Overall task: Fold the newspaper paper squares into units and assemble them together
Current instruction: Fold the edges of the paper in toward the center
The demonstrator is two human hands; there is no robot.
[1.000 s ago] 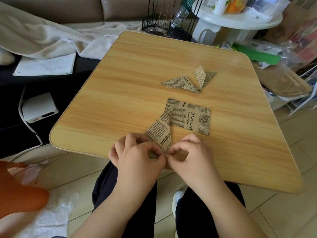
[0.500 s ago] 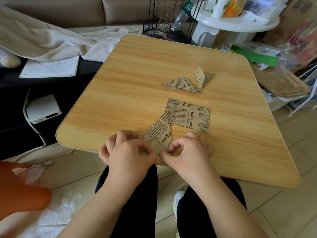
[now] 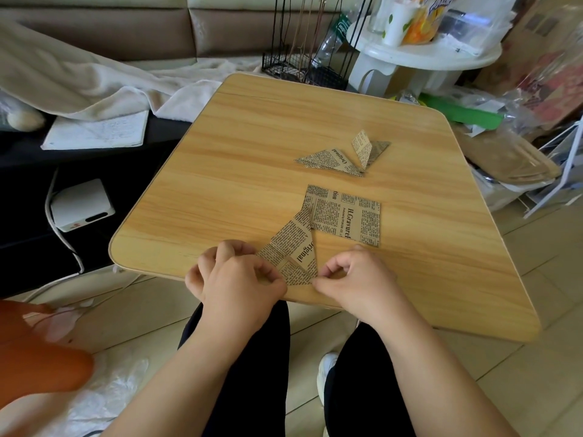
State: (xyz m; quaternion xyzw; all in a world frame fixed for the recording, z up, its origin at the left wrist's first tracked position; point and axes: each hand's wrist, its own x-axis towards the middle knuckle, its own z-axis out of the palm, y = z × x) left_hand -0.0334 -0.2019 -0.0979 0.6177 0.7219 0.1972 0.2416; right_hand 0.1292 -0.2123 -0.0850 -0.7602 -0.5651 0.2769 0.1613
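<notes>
A part-folded newspaper-print unit point(image 3: 291, 250) lies near the front edge of the wooden table point(image 3: 239, 171). My left hand point(image 3: 236, 279) pinches its left lower edge with curled fingers. My right hand point(image 3: 353, 279) pinches its lower right tip between thumb and forefinger. Just beyond it lies a flat newspaper square point(image 3: 345, 214), its near left corner touching the unit. Farther back rests a folded triangular unit point(image 3: 328, 159) joined with a second folded unit point(image 3: 367, 148) that stands partly up.
A white round stool point(image 3: 419, 55) with cups and bags, and a black wire rack point(image 3: 303, 67), stand behind the table. Plastic bags and boxes point(image 3: 511, 152) crowd the right side. A sofa with a towel point(image 3: 94, 80), a notepad point(image 3: 97, 130) and a white box point(image 3: 82, 205) sit left.
My hands have moved slightly apart along the unit's lower edge, and more of its folded face shows between them. The other papers have stayed put.
</notes>
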